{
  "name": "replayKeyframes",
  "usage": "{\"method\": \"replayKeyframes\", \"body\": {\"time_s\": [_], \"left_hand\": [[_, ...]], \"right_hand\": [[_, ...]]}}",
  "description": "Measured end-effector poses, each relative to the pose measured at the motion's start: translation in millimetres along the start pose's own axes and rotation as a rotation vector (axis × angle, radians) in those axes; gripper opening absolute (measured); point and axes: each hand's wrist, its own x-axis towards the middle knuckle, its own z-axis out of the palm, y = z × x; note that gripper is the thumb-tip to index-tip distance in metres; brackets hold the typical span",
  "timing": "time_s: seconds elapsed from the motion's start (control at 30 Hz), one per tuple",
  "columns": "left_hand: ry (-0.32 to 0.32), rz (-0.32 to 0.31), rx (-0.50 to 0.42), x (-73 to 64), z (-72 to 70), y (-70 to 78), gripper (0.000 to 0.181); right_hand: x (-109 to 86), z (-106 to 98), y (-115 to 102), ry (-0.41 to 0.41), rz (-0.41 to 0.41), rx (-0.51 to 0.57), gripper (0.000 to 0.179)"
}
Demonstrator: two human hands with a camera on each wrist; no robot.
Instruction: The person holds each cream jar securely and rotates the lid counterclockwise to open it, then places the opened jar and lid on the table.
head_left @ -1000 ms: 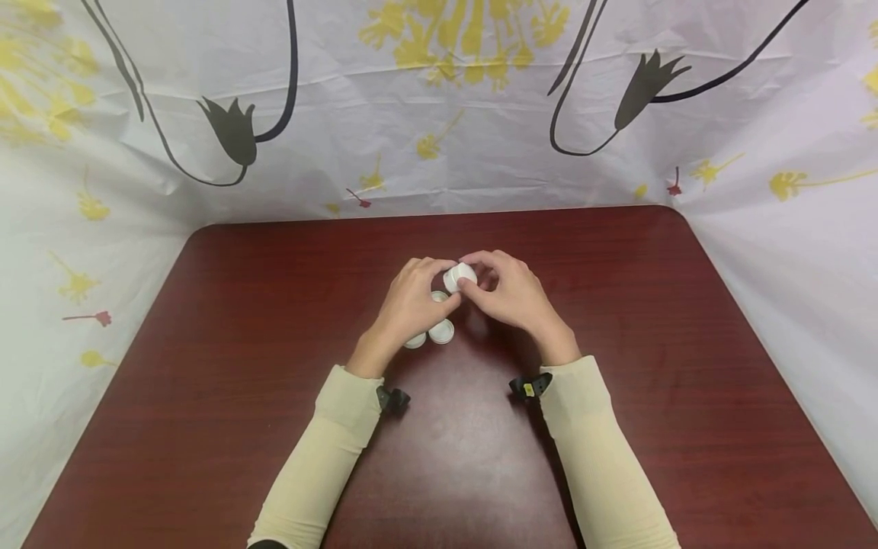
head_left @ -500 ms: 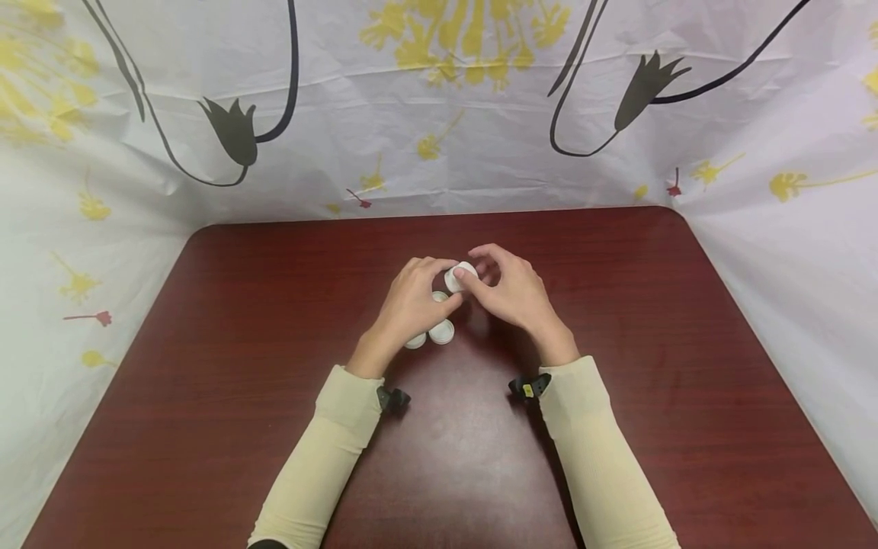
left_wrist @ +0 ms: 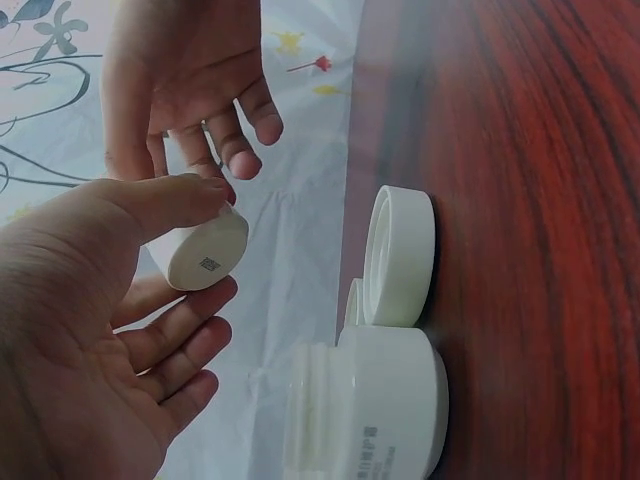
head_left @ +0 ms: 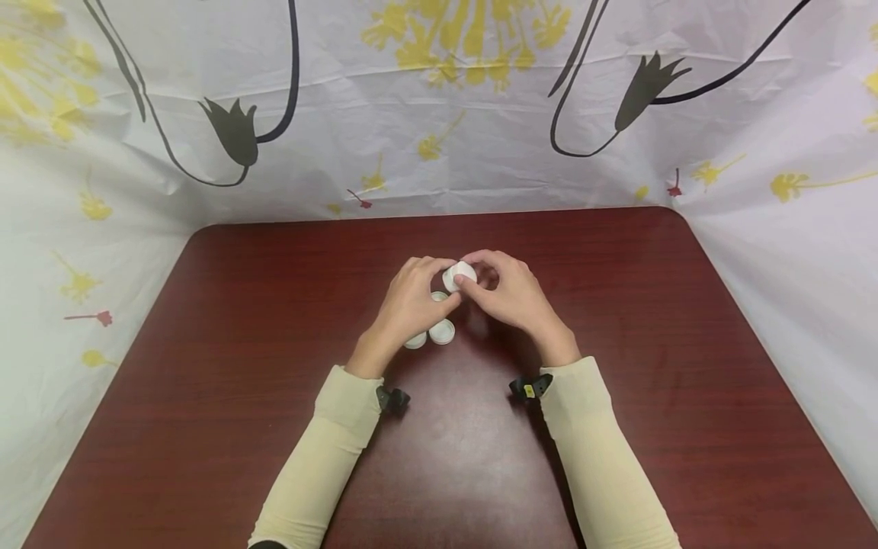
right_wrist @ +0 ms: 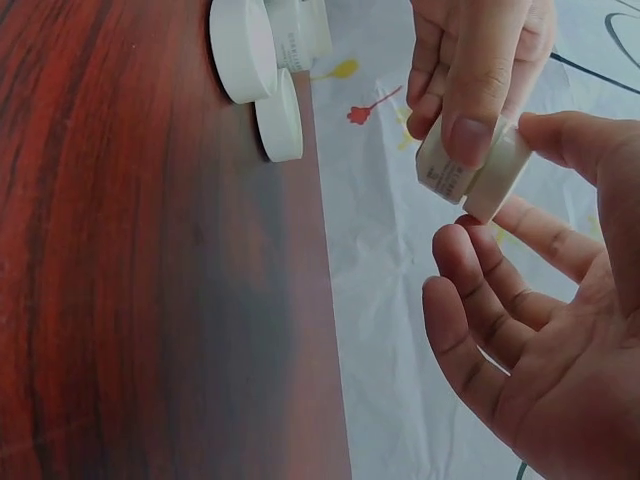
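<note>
A small white cosmetic jar (right_wrist: 438,168) is held tilted above the table, its base with a printed code (left_wrist: 208,262) facing the left wrist camera. My left hand (head_left: 410,300) grips the jar's body between thumb and fingers. My right hand (head_left: 511,292) pinches the white lid (right_wrist: 502,172) on the jar's other end with thumb and fingertips. A narrow seam shows between lid and body. The remaining fingers of both hands are loosely spread. Beneath the left hand, an open white jar (left_wrist: 392,405) with a bare threaded neck stands on the table, partly hidden in the head view.
Close to the open jar, a white lid (left_wrist: 402,258) and a smaller white lid (right_wrist: 280,118) lie on the dark red wooden table (head_left: 274,328). A white patterned sheet (head_left: 480,171) hangs behind the table and along its sides.
Half a second ago the right index finger was lifted off the lid; it is now back against it. The left hand and the things on the table have stayed put.
</note>
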Motion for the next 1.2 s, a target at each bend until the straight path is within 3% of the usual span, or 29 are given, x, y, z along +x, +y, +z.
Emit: {"method": "replayKeyframes", "body": {"time_s": [0.47, 0.7, 0.93, 1.2], "left_hand": [[0.002, 0.007, 0.005, -0.7, 0.6, -1.5, 0.049], [0.015, 0.007, 0.005, -0.5, -1.0, -0.1, 0.05], [0.006, 0.0, -0.012, -0.2, -0.5, 1.1, 0.048], [0.0, -0.006, -0.013, -0.5, -0.2, 0.2, 0.048]], "right_hand": [[-0.7, 0.3, -1.0, -0.014, -0.038, -0.003, 0.039], [-0.1, -0.4, -2.4, 0.04, 0.031, -0.019, 0.055], [-0.2, 0.2, -2.4, 0.034, 0.096, -0.026, 0.04], [0.1, 0.9, -2.6, 0.024, 0.031, -0.005, 0.031]]}}
